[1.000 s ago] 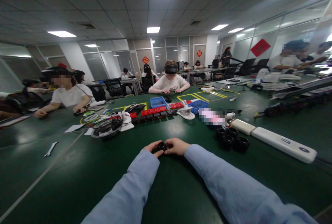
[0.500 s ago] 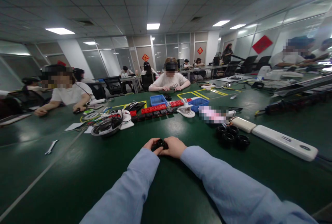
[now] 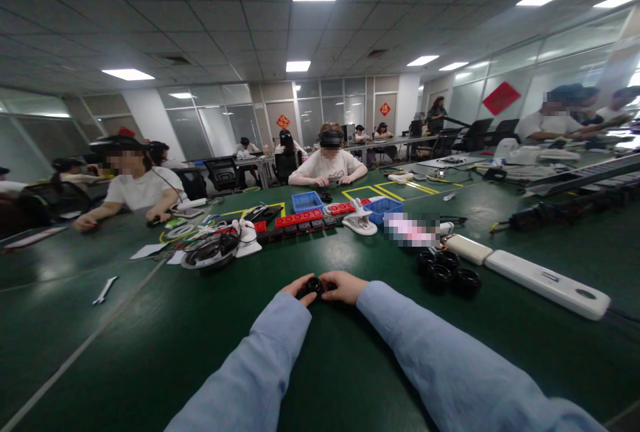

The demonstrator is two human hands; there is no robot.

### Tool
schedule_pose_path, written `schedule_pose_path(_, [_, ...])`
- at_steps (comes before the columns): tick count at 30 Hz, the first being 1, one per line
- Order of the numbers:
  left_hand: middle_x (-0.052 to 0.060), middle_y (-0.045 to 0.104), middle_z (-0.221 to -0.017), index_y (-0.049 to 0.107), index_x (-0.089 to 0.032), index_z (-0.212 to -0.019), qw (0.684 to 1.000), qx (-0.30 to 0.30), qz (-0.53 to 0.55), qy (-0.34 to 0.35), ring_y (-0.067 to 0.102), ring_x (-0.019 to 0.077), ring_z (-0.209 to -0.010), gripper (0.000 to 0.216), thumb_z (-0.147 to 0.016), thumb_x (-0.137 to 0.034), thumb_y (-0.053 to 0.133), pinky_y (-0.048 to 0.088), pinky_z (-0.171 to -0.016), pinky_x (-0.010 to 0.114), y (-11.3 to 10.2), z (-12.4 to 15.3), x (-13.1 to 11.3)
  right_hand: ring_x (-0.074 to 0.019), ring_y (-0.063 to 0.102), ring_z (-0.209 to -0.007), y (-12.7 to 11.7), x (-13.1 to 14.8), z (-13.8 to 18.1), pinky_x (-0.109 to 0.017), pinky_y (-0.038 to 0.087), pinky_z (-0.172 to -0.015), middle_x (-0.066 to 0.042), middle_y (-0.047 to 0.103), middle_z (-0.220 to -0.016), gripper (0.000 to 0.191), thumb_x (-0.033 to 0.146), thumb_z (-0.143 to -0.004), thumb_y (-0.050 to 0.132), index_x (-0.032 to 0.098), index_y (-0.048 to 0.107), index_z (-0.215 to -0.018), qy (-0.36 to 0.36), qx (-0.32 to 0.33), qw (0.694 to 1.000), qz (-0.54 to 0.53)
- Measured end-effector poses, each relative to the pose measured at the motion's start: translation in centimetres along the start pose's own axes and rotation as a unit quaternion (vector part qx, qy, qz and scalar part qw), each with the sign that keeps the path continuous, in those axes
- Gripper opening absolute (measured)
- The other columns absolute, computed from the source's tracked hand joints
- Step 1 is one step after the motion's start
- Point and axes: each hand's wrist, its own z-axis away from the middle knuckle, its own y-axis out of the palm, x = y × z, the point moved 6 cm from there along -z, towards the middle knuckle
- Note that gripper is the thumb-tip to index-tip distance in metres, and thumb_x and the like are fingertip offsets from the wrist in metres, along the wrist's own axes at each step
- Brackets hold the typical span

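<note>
My left hand is closed around a small black round part with a ring-shaped top, just above the green table. Close on its right, my right hand pinches a smaller dark piece; whether the two pieces touch is hard to see. The fingers hide much of both. Several black ring-shaped parts sit together on the table to the right of my hands.
Farther forward lie a red-and-black power strip row, blue trays, a white clip stand and a metal bowl with cables. A wrench rests left; a long white device lies right. Co-workers sit around the table.
My right hand has shifted rightward from the round part, and a small dark piece now shows at its fingertips. My left hand keeps hold of the round part. The camera has tilted up slightly.
</note>
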Motion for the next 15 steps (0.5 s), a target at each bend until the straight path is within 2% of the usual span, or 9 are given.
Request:
schedule_pose_path(5, [0.005, 0.064, -0.101, 0.063, -0.022, -0.096, 0.996, -0.039, -0.077, 0.002, 0.057, 0.0232, -0.096, 0.037, -0.059, -0.023, 0.066, 0.046, -0.082, 0.036, -0.8, 0.2, -1.1, -0.0080, 0.043, -0.058, 0.0, -0.1, 0.1, -0.019, 0.031, -0.051, 0.006, 0.047, -0.062, 0.022, 0.026, -0.063, 0.069, 0.016, 0.053, -0.075, 0.032, -0.034, 0.999, -0.006])
schedule_pose_path(10, [0.007, 0.063, -0.093, 0.062, -0.018, -0.095, 0.994, -0.057, -0.094, -0.015, 0.058, 0.0215, -0.088, 0.035, -0.060, -0.024, 0.065, 0.047, -0.074, 0.034, -0.7, 0.0, -0.8, -0.0103, 0.046, -0.059, 0.0, 0.9, 0.4, -0.021, 0.029, -0.050, 0.002, 0.053, -0.066, 0.030, 0.041, -0.062, 0.067, 0.016, 0.053, -0.073, 0.062, -0.095, 0.989, 0.095])
schedule_pose_path(15, [0.007, 0.062, -0.093, 0.061, -0.016, -0.095, 0.996, -0.047, -0.077, -0.018, 0.058, 0.0212, -0.089, 0.035, -0.061, -0.023, 0.065, 0.047, -0.074, 0.033, -0.6, -0.1, -0.5, -0.0139, 0.050, -0.065, 0.1, 2.0, 0.6, -0.023, 0.030, -0.053, -0.003, 0.057, -0.074, 0.036, 0.049, -0.064, 0.064, 0.016, 0.055, -0.077, 0.056, -0.107, 0.980, 0.158])
